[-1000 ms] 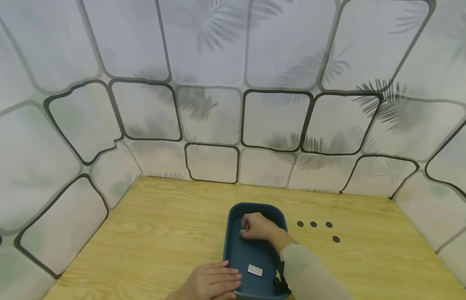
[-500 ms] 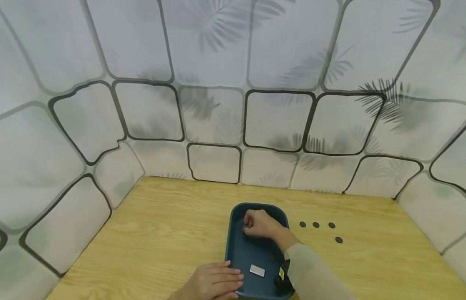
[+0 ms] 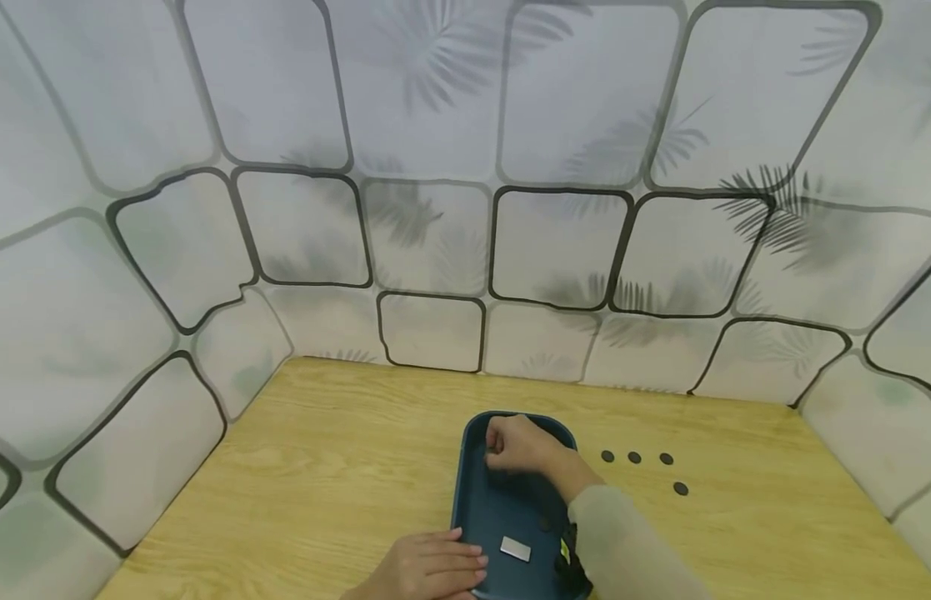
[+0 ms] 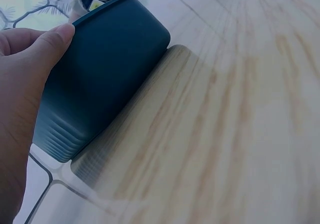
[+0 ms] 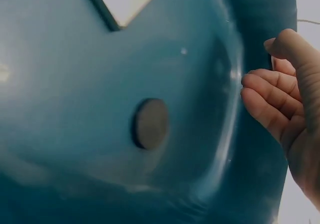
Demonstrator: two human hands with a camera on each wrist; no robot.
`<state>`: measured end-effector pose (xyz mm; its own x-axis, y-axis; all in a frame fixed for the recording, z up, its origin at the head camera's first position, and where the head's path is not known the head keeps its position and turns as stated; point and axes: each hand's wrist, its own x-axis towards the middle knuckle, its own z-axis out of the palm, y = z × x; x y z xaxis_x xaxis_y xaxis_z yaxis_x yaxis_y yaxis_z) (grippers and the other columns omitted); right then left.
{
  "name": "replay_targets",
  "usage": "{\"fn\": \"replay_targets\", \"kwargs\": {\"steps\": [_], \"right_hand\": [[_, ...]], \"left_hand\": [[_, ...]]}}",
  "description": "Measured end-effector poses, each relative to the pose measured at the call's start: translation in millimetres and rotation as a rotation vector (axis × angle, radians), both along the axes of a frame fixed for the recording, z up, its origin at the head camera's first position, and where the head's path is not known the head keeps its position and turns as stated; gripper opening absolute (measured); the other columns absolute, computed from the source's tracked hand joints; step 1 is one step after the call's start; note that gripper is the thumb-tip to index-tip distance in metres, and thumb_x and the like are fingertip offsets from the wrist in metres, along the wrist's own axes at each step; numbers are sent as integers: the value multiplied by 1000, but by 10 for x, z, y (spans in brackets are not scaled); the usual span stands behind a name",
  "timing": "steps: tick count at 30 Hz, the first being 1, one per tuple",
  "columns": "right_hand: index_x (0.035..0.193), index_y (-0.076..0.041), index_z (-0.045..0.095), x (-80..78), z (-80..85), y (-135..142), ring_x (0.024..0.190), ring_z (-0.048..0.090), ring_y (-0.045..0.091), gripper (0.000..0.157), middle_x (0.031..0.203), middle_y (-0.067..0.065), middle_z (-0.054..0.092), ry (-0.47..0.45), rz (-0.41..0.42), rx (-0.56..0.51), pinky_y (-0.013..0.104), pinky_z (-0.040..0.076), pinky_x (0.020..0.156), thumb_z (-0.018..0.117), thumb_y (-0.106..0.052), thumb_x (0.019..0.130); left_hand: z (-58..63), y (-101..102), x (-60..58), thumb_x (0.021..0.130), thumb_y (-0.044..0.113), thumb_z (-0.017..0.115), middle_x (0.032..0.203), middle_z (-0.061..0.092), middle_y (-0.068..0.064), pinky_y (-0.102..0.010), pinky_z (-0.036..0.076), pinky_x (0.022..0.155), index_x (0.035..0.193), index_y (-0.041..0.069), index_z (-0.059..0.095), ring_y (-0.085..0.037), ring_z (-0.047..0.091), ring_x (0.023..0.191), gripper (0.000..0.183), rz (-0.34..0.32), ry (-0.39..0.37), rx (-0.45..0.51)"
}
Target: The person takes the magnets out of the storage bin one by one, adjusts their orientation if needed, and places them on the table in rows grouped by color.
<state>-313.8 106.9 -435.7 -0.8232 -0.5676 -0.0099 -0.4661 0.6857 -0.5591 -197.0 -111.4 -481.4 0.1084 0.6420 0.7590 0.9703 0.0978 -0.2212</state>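
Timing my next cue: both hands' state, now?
Left hand: open, resting on the blue tray.
Right hand: closed, apparently pinching a small dark piece, mostly hidden.

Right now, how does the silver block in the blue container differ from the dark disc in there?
The silver block is rectangular; the dark disc is round. The silver block is pale; the dark disc much darker. The silver block looks larger than the dark disc. Both lie in the blue container.

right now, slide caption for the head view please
Left hand holding a blue tray, right hand over it, silvery block inside, four dark discs on the wooden table.
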Motion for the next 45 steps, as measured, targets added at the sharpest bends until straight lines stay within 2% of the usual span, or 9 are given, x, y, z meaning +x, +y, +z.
{"fn": "replay_targets", "kwargs": {"steps": [4,9,15,20,25,31,39,45], "right_hand": [[89,-8,58,-13,123,28,51,58,10,9,70,-1,59,-25,12,-24,24,49,50,65,-12,84],[88,-7,58,-37,254,96,52,60,10,7,71,1,59,-20,8,-63,24,50,50,64,-11,85],[87,-6,58,-68,394,182,51,61,10,8,73,2,59,3,-18,-81,25,51,49,65,-11,85],[90,-4,58,-59,508,258,54,63,13,11,77,5,60,-43,-56,-113,27,53,52,64,-12,86],[90,-3,56,-37,607,362,54,63,15,11,76,7,61,-47,-66,-98,28,53,53,63,-11,87],[89,-5,55,13,696,499,54,62,13,10,73,4,60,-5,-16,-71,27,52,52,62,-12,88],[88,-6,56,169,819,678,49,57,5,9,66,-3,56,105,83,-29,23,49,50,64,-12,87],[89,-7,57,240,840,819,50,50,1,10,66,-6,52,157,104,18,22,45,54,65,-13,86]], "left_hand": [[6,3,-4,88,20,67,96,73,-3,-32,55,83,96,6,75,-13,68,97,17,-2,28,3],[-9,-7,-5,87,21,68,97,73,-2,-32,55,84,97,8,75,-12,68,98,17,9,28,5],[-17,-8,-26,87,21,69,96,73,-3,-31,55,83,95,7,75,-13,69,95,18,3,58,19],[-14,-9,-22,86,21,69,95,73,-4,-31,56,81,94,7,75,-13,69,94,18,0,61,26],[-9,-2,-28,87,21,68,95,73,-4,-32,56,80,94,7,75,-13,69,93,17,-8,75,30],[-9,2,-22,89,21,66,94,73,-4,-32,56,80,93,6,75,-14,70,92,18,-13,71,32],[-26,7,-15,86,20,70,96,73,-4,-32,55,83,95,6,75,-13,69,95,18,-9,43,29],[-38,17,-27,87,20,68,95,73,-4,-32,56,81,95,6,75,-13,69,94,17,-10,59,35]]}}
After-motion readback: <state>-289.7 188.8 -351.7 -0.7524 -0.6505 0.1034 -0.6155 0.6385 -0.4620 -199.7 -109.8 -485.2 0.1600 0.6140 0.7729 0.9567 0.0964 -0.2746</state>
